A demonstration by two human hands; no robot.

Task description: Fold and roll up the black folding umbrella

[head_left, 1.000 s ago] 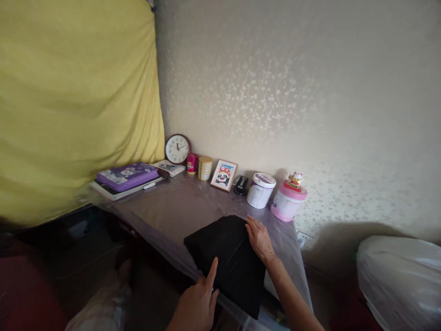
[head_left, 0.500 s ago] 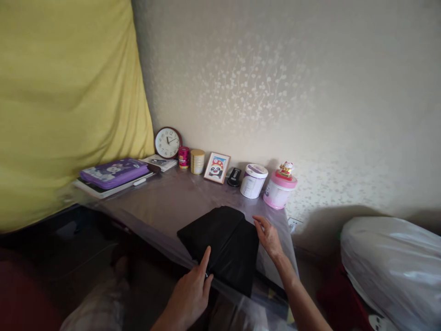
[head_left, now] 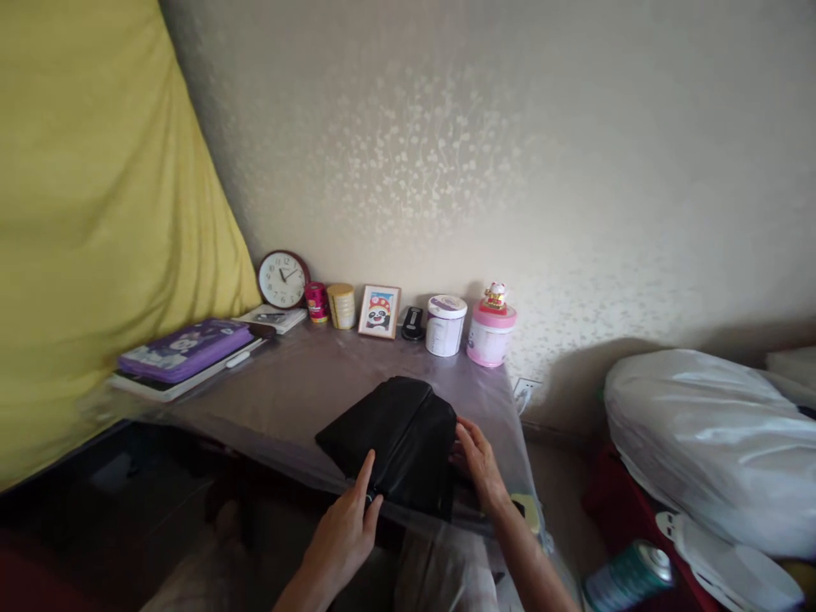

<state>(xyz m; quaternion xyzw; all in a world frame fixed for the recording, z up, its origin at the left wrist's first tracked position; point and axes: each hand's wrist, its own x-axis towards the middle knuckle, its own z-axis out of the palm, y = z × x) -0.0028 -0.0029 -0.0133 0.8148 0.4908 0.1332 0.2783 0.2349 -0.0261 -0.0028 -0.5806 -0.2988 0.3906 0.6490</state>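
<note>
Worktop (head_left: 280,374): plastic-covered, bearing black cloth (head_left: 399,433)
Wall (head_left: 446,170): leaf-patterned
My left grip (head_left: 344,527): pinching cloth
My right grip (head_left: 483,467): at its edge; closure, I can't tell

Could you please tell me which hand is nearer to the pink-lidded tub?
Right: the right hand is in front of the pink-lidded tub; the left hand is farther from it, lower and to the left in view.
</note>
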